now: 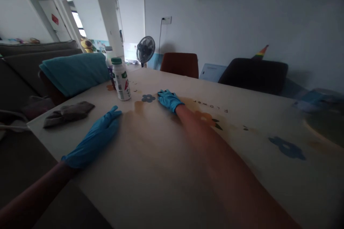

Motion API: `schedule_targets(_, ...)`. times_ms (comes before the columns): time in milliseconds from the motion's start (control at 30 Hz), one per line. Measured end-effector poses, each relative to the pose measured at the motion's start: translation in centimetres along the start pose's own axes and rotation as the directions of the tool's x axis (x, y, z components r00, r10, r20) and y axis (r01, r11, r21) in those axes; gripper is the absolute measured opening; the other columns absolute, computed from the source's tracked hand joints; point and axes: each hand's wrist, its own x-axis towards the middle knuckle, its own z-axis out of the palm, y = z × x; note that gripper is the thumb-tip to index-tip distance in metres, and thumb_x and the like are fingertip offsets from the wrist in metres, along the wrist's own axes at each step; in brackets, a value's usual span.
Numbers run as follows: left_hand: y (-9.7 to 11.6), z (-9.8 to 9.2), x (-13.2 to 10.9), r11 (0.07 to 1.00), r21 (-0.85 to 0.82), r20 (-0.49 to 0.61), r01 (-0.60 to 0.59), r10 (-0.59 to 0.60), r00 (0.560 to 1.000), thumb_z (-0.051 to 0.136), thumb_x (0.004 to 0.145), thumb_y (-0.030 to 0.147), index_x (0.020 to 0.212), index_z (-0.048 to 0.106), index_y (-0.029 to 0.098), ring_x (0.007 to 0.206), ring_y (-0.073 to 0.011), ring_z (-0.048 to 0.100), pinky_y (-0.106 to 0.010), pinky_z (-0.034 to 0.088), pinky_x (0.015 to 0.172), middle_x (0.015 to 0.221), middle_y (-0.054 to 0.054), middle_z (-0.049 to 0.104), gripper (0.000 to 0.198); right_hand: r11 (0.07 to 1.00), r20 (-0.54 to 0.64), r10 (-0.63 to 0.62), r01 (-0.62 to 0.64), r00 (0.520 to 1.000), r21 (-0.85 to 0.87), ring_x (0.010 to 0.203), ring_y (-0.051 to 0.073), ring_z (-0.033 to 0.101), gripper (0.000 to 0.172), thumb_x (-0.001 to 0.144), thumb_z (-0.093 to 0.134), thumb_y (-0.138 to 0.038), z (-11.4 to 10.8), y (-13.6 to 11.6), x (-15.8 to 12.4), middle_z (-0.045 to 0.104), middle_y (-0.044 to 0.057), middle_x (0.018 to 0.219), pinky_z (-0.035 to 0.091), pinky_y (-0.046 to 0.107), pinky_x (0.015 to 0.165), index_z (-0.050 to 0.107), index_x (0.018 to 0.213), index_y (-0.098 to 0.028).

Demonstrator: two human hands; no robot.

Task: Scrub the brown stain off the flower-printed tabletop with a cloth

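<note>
My left hand [94, 137], in a blue glove, is at the left edge of the table with its fingers stretched out and nothing in them. A crumpled grey-brown cloth [68, 113] lies just left of it. Farther in, my right hand [169, 101], gloved the same way, reaches palm down onto the patterned tabletop [150, 186]. Small dark patches show at its fingertips, but what lies under the palm is hidden. Between the hands and farther back stands a white bottle [122, 82] with a green cap, upright, touched by neither hand.
A second bottle [108, 55] stands behind the white one. At the left, a blue towel [75, 69] drapes over a chair. A brown chair [179, 63] and a dark chair [255, 75] line the far side. A fan [146, 49] stands beyond. At right is a blurred clear-blue item [321, 98].
</note>
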Motion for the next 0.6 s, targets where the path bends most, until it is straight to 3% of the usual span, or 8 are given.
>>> schedule_targets(167, -0.9, 0.2, 0.2, 1.000, -0.001, -0.005, 0.001, -0.001, 1.000, 0.045, 0.107, 0.058, 0.172, 0.057, 0.037, 0.176, -0.0255, 0.038, -0.047, 0.024, 0.149, 0.188, 0.005, 0.039, 0.070, 0.990, -0.001, 0.139, -0.139, 0.990, -0.038, 0.171, 0.039, 0.039, 0.060, 0.118, 0.041, -0.035, -0.9, 5.6, 0.2, 0.044, 0.009, 0.186, 0.035, 0.067, 0.137, 0.058, 0.175, -0.029)
schedule_targets(333, -1.2, 0.0, 0.7, 1.000, 0.030, 0.016, -0.009, 0.008, 1.000, 0.041, 0.107, 0.060, 0.173, 0.056, 0.026, 0.175, -0.0276, 0.040, -0.049, 0.024, 0.149, 0.188, -0.002, 0.040, 0.075, 0.969, 0.002, 0.233, -0.233, 0.972, -0.081, 0.171, 0.043, 0.035, 0.065, 0.119, 0.037, -0.036, -1.6, 9.9, -2.1, 0.038, 0.017, 0.188, 0.033, 0.068, 0.137, 0.051, 0.180, -0.019)
schedule_targets(433, -0.7, -0.2, 0.9, 0.999, 0.039, 0.014, -0.001, 0.001, 1.000, 0.041, 0.105, 0.059, 0.170, 0.060, 0.025, 0.175, -0.0289, 0.040, -0.049, 0.024, 0.148, 0.187, -0.004, 0.043, 0.076, 0.965, 0.004, 0.241, -0.239, 0.970, -0.111, 0.169, 0.043, 0.038, 0.065, 0.120, 0.034, -0.036, -2.0, 11.4, -4.2, 0.036, 0.019, 0.188, 0.036, 0.066, 0.136, 0.051, 0.179, -0.014)
schedule_targets(600, 0.3, -0.7, 0.6, 1.000, 0.015, 0.048, -0.004, 0.003, 0.999, 0.046, 0.102, 0.059, 0.171, 0.059, 0.023, 0.176, -0.0304, 0.038, -0.049, 0.022, 0.148, 0.188, -0.007, 0.040, 0.078, 0.973, -0.043, 0.172, -0.177, 0.984, -0.147, 0.160, 0.037, 0.050, 0.057, 0.118, 0.040, -0.034, -2.4, 13.0, -8.7, 0.052, 0.016, 0.180, 0.045, 0.054, 0.130, 0.064, 0.169, -0.022)
